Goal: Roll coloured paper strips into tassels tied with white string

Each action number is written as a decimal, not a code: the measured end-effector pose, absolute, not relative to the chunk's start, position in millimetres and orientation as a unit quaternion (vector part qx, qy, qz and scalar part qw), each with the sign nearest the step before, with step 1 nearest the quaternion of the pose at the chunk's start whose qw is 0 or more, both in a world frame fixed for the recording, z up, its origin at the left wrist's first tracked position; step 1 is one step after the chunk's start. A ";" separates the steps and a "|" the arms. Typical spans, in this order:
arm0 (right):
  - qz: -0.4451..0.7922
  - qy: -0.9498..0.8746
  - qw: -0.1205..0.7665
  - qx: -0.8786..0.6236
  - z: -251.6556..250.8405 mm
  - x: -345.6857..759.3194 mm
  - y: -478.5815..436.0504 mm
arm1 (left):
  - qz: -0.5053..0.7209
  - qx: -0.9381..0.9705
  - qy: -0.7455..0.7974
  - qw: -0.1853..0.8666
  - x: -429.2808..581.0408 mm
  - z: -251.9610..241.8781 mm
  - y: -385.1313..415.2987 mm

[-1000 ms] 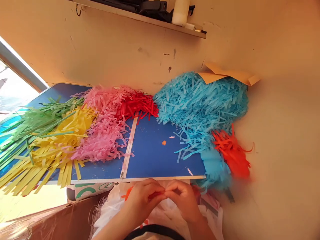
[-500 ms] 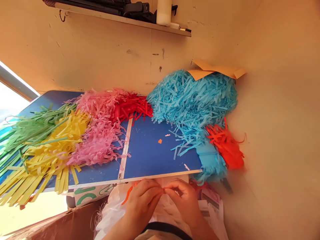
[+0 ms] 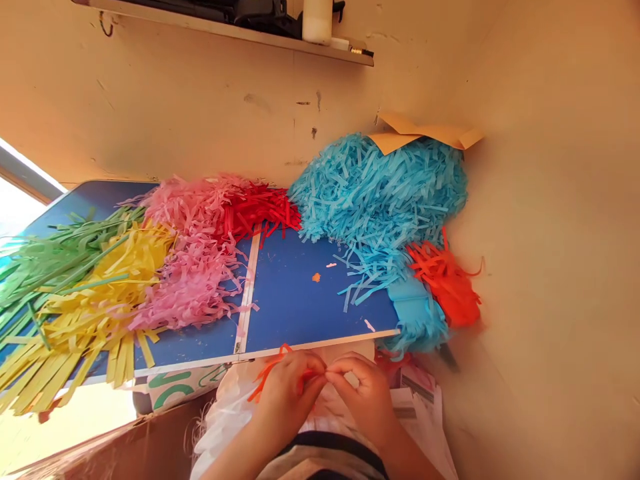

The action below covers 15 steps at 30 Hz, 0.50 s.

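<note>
Pinching narrowly, tip to tip, with left hand [image 3: 286,392] and right hand [image 3: 364,393] | gripping orange paper strips [image 3: 264,378] in left, perhaps also in right, hard to see | just before blue table [image 3: 300,313] | facing blue shredded paper [image 3: 385,190]

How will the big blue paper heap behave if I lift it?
The blue heap would probably flop, since its thin strips bend every way. It looks like loose, fluffy paper, so likely light for its bulk. The tan sheet seems merely to rest on top, so it may slide off.
</note>
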State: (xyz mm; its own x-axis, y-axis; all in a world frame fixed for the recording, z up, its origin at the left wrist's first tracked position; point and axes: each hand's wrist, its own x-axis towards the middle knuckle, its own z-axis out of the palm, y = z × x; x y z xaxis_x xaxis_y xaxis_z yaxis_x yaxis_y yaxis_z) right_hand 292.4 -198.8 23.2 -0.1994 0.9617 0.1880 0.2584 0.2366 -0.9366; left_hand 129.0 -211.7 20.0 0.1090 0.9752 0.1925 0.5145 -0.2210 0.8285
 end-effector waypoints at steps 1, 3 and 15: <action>0.408 -0.661 0.430 -0.460 22.8 293.6 -198.3 | 0.358 0.675 0.558 0.323 128.7 19.4 -212.8; 0.410 -0.664 0.424 -0.460 19.7 302.0 -197.7 | 0.333 0.671 0.562 0.350 124.6 19.7 -215.2; 0.393 -0.733 0.136 -0.538 -51.6 370.8 -234.2 | 0.397 0.416 0.500 0.648 112.9 4.1 -215.7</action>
